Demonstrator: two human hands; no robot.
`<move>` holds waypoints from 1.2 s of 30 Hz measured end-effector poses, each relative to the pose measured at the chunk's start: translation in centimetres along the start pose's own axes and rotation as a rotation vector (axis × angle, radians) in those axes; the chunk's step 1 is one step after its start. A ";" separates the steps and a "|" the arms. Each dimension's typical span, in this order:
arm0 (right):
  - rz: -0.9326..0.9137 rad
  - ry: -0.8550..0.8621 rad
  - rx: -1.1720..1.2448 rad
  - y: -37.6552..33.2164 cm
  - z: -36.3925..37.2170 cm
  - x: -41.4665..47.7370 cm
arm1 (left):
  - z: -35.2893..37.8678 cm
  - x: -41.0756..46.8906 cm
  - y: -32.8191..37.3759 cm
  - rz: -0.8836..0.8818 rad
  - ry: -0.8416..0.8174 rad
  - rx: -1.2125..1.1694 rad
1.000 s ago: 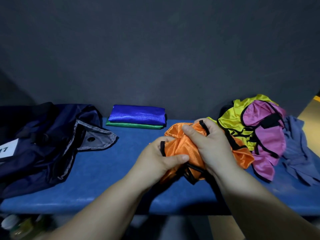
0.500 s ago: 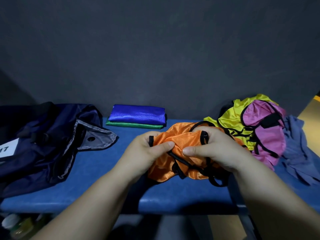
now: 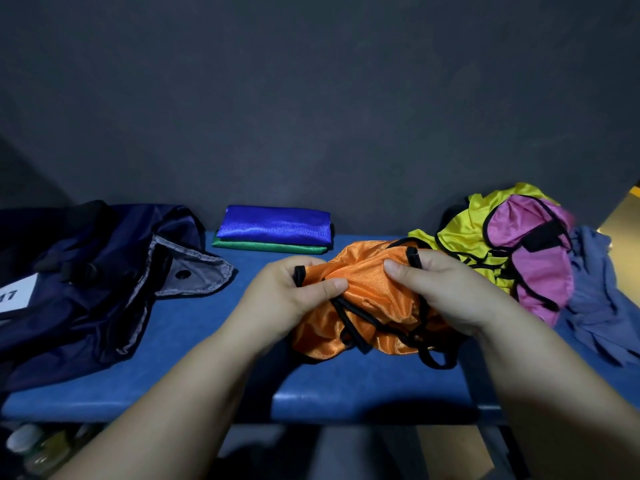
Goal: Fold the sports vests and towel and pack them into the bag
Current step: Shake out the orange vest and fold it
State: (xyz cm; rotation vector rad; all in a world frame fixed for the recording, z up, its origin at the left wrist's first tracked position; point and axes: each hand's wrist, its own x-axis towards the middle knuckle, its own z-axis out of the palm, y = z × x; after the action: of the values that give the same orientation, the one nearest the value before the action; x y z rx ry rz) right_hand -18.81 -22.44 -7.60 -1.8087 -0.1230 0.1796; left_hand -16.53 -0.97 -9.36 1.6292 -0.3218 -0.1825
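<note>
Head view: left hand point(image 3: 294, 292) and right hand point(image 3: 440, 289) pinch the bunched orange vest point(image 3: 367, 303); it needs spreading flat before folding

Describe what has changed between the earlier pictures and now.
The left hand and right hand drew apart, spreading the crumpled shiny orange vest with black trim; both still grip it. The navy fabric bag, folded blue satin vest, heaped yellow vest and pink vest stayed put.
</note>
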 end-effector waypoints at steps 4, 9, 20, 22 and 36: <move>-0.045 -0.036 -0.084 -0.5 0.7 -0.3 | 0.2 0.1 -0.3 0.002 0.000 -0.057; -0.086 0.043 -0.263 -0.6 1.6 -0.1 | 0.7 0.2 -0.9 -0.009 -0.084 -0.178; -0.187 0.283 -0.152 -0.2 1.1 0.1 | -0.4 0.6 -0.9 -0.157 0.010 -0.254; -0.216 0.340 -0.144 -0.4 1.1 0.0 | -0.6 0.6 -0.5 -0.136 0.069 -0.272; -0.493 0.689 -0.077 -13.6 -3.3 -1.7 | -6.2 1.1 12.6 0.198 0.552 -0.184</move>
State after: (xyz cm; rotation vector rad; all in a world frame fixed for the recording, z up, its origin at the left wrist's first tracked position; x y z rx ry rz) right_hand -19.68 -22.60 6.48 -1.7646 -0.0802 -0.7996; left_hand -14.84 3.79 3.80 1.3900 -0.0368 0.3744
